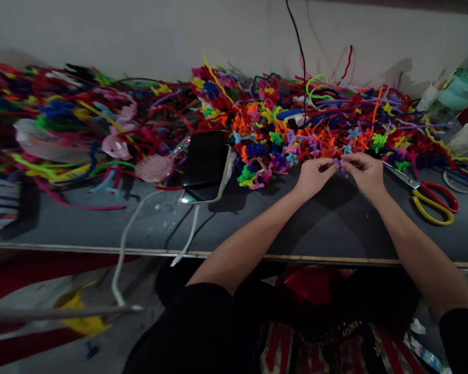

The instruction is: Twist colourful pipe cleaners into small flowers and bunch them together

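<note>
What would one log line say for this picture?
left hand: pinching small purple piece | right hand: pinching same piece | behind: pipe-cleaner flower pile | right: scissors | left: phone

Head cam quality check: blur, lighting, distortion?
Head view: dim overall, with the left edge smeared, the pipe cleaner pile streaked; centre sharper around left hand and right hand; the phone shows glare; the table edge bows from wide-angle distortion.

A small purple pipe-cleaner piece sits pinched between both hands' fingertips.
</note>
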### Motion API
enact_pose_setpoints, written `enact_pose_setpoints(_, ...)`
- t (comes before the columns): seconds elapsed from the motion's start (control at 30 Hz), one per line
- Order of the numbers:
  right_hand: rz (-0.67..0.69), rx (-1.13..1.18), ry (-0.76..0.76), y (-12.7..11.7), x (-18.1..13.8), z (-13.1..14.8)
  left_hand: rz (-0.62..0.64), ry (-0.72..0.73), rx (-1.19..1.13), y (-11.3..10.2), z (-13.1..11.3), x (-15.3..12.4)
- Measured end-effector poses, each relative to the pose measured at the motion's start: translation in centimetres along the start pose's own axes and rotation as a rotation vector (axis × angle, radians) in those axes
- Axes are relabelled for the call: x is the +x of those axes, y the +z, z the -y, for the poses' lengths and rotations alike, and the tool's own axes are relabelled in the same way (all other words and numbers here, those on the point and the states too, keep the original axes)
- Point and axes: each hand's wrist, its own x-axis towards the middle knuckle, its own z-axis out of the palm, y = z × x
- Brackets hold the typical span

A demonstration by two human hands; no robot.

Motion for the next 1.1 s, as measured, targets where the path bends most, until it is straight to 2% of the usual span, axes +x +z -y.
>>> enact_pose_setpoints(0.07, 0.045, 0.018, 0.027, 0.0, 0.1, -0.2, 0.021, -0.053, -0.013, 0.0, 0.2, 0.0)
enact_pose_setpoints(0.13, 0.08, -0.025, -0.011, -0.1, 0.1, 0.0, 0.027, -0.08, -0.02, 0.0, 0.2, 0.0)
enact_pose_setpoints(0.3, 0.069, -0.096, -0.119, -0.1, -0.1, 0.7, 0.071, -0.043, 0.024, -0.2, -0.3, -0.1)
enact_pose_setpoints(0.53, 0.14, -0.117, -0.125, 0.0, -0.1, 0.1, 0.163, -0.055, 0.106, -0.6, -0.9, -0.2)
enact_pose_setpoints(0.63, 0.11, -0.154, -0.14, 0.0, -0.1, 0.3, 0.126, 0.004, 0.189, -0.8, -0.9, -0.3)
enact_pose_setpoints(0.7, 0.048, -0.198, -0.153, 0.0, -0.3, 0.7, 0.053, 0.077, 0.269, -0.9, -0.8, -0.3)
enact_pose_setpoints(0.83, 0.018, -0.269, -0.162, 0.0, -0.5, 1.3, -0.058, 0.306, 0.477, -1.1, -0.3, -0.3)
enact_pose_setpoints(0.93, 0.022, -0.171, -0.033, 0.3, -0.6, 1.3, -0.064, 0.418, 0.547, -1.1, 0.1, -0.4)
enact_pose_setpoints(1.1, 0.107, 0.326, 0.496, 1.0, -0.5, 1.6, -0.079, 0.306, 0.479, -0.9, -0.4, -0.8)
